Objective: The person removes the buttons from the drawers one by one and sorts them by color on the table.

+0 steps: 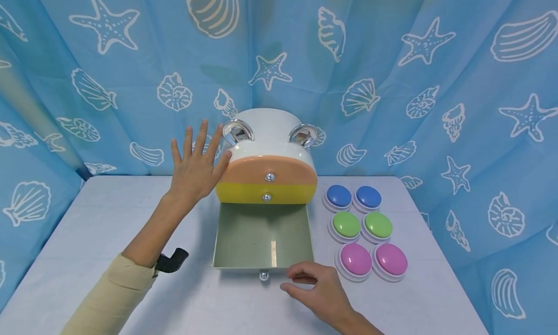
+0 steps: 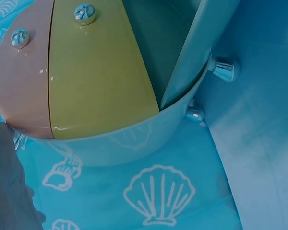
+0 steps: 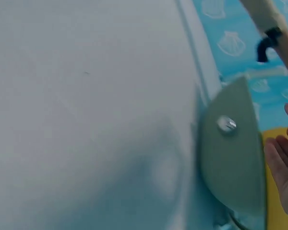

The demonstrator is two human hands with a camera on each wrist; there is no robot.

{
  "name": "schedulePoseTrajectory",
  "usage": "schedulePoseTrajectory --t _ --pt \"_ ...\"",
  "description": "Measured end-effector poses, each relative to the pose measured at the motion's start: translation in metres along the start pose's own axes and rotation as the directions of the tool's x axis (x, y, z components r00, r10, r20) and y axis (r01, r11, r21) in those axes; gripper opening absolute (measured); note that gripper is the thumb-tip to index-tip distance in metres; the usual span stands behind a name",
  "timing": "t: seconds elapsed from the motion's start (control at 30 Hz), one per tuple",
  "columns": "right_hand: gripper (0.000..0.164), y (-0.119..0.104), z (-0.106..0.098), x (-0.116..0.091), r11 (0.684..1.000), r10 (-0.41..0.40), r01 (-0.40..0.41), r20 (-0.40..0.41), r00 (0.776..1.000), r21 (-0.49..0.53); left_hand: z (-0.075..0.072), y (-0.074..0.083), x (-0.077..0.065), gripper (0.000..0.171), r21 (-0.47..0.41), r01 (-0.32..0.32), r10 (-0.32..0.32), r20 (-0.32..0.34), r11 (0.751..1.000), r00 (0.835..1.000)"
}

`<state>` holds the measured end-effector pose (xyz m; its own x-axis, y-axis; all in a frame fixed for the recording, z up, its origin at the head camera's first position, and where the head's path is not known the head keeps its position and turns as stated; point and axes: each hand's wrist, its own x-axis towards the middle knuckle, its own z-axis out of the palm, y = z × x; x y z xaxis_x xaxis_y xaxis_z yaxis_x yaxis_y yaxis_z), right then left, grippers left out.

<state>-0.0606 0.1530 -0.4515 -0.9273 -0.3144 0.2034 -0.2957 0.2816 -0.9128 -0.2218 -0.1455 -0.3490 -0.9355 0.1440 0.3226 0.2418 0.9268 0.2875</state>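
Observation:
A rounded white cabinet point(image 1: 270, 131) with shiny chrome ear-like rings stands at the table's back. Its orange drawer point(image 1: 244, 170) and yellow drawer point(image 1: 235, 193) are closed, while the grey-green bottom drawer point(image 1: 248, 233) is pulled out with nothing seen inside. My left hand point(image 1: 193, 172), fingers spread, has its thumb at the cabinet's left side; only part of that hand point(image 2: 7, 177) shows in the left wrist view. Near the drawer's front right corner, my right hand point(image 1: 320, 291) has bent fingers apart from the thumb, holding nothing. The drawer's knob point(image 1: 263, 276) lies to its left.
Right of the cabinet stand round push-buttons in pairs: blue point(image 1: 339, 195), green point(image 1: 346, 224) and pink point(image 1: 356, 258), on white bases. A blue curtain point(image 1: 270, 29) with white shells and starfish hangs behind the white table point(image 1: 109, 228).

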Motion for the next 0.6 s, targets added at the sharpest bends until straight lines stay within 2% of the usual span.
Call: schedulePoseTrajectory --t 0.07,0.17,0.3,0.43,0.6 --pt "0.021 0.003 0.009 -0.002 0.999 0.044 -0.043 0.008 0.999 -0.017 0.000 0.000 0.000 0.066 0.002 -0.001 0.001 -0.006 1.000 1.000" --pt "0.027 0.010 0.021 -0.004 0.997 0.048 -0.047 0.012 0.999 -0.058 0.001 -0.001 -0.001 0.066 -0.001 -0.003 0.003 -0.010 1.000 1.000" --pt "0.032 0.020 0.033 -0.004 0.988 0.001 -0.001 -0.001 1.000 -0.155 0.000 -0.001 0.000 0.066 -0.002 -0.007 0.007 -0.010 1.000 1.000" --pt "0.031 0.026 0.041 -0.002 0.965 -0.029 0.023 -0.019 0.999 -0.260 0.000 0.000 0.000 0.066 -0.001 -0.008 0.008 -0.009 1.000 1.000" --pt "0.028 0.031 0.049 0.000 0.943 -0.046 0.032 -0.035 0.998 -0.332 -0.001 0.000 -0.001 0.066 -0.006 -0.004 0.004 0.001 1.000 1.000"
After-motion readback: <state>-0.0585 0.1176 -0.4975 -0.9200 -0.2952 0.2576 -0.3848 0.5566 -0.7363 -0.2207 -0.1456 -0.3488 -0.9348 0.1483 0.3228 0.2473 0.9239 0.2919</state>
